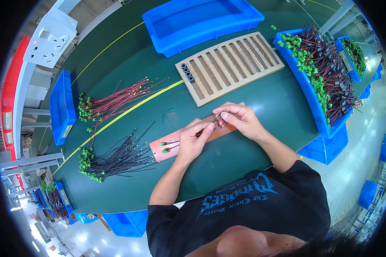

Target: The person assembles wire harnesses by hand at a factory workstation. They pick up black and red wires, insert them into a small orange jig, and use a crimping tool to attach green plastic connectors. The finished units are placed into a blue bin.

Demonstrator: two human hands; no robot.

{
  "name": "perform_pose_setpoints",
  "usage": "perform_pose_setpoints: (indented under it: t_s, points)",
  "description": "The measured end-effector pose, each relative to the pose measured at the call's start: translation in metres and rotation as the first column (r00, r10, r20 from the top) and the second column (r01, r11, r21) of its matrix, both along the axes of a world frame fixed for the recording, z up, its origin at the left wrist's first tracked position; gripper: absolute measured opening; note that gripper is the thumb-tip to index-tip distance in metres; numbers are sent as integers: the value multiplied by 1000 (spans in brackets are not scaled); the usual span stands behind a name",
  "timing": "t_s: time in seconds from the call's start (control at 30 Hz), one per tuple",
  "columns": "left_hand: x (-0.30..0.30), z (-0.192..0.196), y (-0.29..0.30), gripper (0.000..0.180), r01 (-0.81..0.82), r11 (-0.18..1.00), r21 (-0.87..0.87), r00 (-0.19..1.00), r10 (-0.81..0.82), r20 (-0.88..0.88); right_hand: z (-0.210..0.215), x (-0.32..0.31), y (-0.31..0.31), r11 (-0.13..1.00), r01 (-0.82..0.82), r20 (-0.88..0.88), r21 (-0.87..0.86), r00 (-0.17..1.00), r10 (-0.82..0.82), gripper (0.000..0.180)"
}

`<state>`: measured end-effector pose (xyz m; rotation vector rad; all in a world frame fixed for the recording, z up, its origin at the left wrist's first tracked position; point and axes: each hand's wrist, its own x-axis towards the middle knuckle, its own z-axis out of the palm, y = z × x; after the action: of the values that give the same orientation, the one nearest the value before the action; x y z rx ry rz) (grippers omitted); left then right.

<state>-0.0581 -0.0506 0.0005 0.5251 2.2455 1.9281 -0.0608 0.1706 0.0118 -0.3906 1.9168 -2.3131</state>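
In front of me, my left hand [194, 138] is closed in a pinch on dark wires [174, 142] that come out of its left side. Green connectors [164, 150] sit at the wires' left ends, over a pink strip-shaped mat [157, 155]. My right hand [243, 121] meets the left at the fingertips, thumb and forefinger pressed together. Between the two hands shows a small dark piece [216, 121], too small to name. Both hands are above the mat, whose middle they hide.
Beyond the hands lies a slotted wooden rack [215, 91] with several dark ring-ended cylinders [187, 73]. Red wires [120, 99] and black wires [120, 158] with green connectors are spread at left. Blue bins stand around: an empty one [171, 50], one full of wires [306, 100], a small one [60, 107].
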Motion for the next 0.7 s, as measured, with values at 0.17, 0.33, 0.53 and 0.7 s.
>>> perform_pose_setpoints:
  t_s: [0.17,0.33,0.53,0.7]
  points:
    - [2,4,3,12,-38,999,-36,999,39,26,-4,-1,2,997,-41,22,72,999,39,23]
    - [1,3,3,13,-59,998,-3,997,59,47,-5,3,0,998,-44,122,-44,991,49,23]
    - [0,5,1,14,-26,999,-38,997,28,73,-8,7,-4,997,44,61,60,997,-48,23]
    - [-2,11,4,14,-26,999,-45,995,30,93,-11,5,0,992,40,12,123,999,-41,23]
